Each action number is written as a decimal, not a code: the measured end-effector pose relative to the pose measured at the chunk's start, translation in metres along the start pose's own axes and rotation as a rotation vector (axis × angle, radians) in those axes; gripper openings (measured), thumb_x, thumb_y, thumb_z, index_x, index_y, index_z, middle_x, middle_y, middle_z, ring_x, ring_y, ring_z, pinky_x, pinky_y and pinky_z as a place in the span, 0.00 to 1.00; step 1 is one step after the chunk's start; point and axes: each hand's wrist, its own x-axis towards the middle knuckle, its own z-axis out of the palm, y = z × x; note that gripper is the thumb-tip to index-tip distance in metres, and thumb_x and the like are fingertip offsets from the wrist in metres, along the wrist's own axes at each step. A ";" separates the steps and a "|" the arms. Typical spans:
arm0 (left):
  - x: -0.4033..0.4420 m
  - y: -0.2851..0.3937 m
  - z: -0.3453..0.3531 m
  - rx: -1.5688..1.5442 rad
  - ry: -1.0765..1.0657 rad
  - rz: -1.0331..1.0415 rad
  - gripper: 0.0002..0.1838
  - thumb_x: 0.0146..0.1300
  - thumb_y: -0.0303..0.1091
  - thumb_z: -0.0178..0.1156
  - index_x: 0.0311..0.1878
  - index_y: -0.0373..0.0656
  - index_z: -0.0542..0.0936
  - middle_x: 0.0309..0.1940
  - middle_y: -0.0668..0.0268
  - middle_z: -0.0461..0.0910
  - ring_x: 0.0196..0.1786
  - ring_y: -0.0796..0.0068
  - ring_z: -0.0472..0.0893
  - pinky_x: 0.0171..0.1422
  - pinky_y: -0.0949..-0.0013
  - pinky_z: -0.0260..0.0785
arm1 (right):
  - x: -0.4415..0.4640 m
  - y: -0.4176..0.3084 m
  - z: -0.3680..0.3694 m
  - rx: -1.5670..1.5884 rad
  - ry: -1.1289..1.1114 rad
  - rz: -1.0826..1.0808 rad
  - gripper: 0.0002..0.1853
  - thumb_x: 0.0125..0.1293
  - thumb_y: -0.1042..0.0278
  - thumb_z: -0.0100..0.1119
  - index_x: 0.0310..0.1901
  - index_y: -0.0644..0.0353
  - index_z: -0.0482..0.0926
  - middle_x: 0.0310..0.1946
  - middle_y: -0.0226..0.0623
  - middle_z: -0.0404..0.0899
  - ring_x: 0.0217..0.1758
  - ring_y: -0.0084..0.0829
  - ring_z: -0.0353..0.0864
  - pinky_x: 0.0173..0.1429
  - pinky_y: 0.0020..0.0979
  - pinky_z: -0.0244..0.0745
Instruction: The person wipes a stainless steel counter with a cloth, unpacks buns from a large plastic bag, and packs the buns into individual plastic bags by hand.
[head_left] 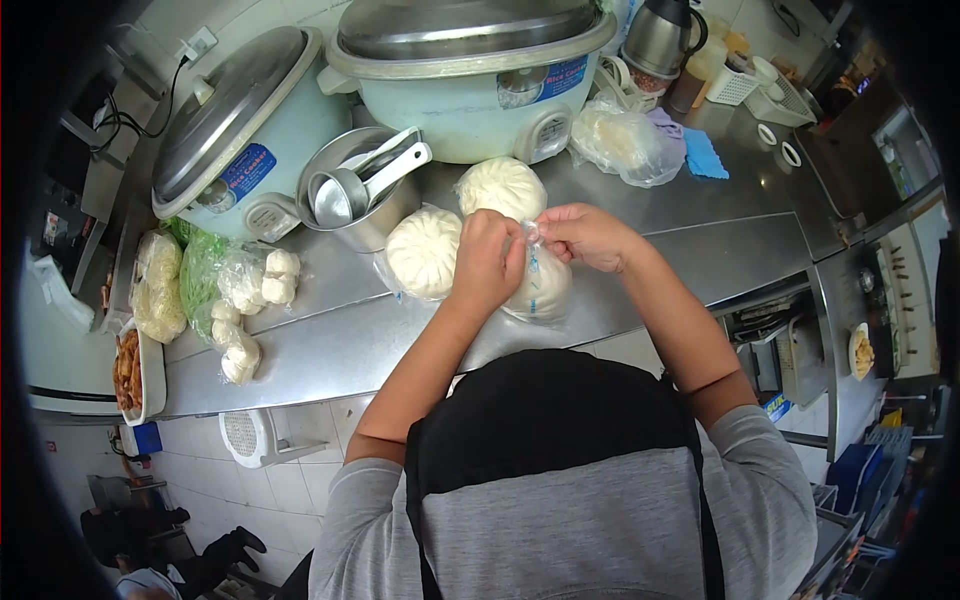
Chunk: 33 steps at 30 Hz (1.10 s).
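In front of the central pale-blue, steel-lidded rice cooker (470,105), a round white plastic-bagged bun (540,291) is pinched at the bag's neck by left hand (487,257) and right hand (583,237), nearly closed. Likely soft, it is best held there.

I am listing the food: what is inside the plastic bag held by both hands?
Inside the clear plastic bag is a white bun. The left hand and the blue print cover parts of it; its underside cannot be seen.
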 end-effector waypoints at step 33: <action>0.013 -0.045 0.006 -0.651 0.003 -0.985 0.27 0.55 0.39 0.52 0.55 0.34 0.60 0.50 0.53 0.65 0.52 0.63 0.66 0.55 0.70 0.57 | -0.052 0.062 -0.066 0.280 0.621 -0.414 0.31 0.43 0.74 0.57 0.53 0.57 0.59 0.45 0.38 0.67 0.45 0.29 0.68 0.49 0.31 0.66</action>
